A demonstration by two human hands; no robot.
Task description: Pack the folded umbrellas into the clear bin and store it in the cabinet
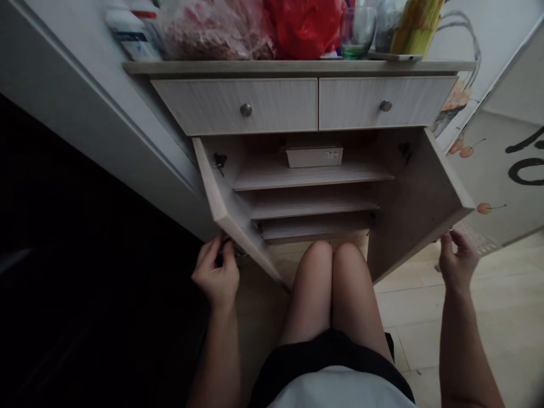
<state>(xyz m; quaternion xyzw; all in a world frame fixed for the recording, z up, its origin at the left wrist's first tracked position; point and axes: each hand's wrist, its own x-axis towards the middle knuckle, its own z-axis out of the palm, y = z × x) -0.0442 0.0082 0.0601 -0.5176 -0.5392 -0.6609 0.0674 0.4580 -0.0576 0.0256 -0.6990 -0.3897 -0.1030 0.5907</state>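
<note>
A pale wood-grain cabinet (317,68) stands before my knees with both lower doors swung outward. My left hand (216,271) has its fingers closed at the outer face of the left door (238,226), around a knob mostly hidden by the fingers. On the other side, my right hand (459,258) pinches the knob (449,230) of the right door (419,209); only a glint of metal shows. Between the doors are several shelves, and a white box (314,156) with a small label sits on the upper shelf (314,177).
Two shut drawers (233,105) with round knobs are above the doors. On top stand white bottles (134,34), a clear plastic bag (216,34), a red bag (306,28), a glass (357,34) and a yellow packet (416,25). A cherry-printed panel (510,164) is at right.
</note>
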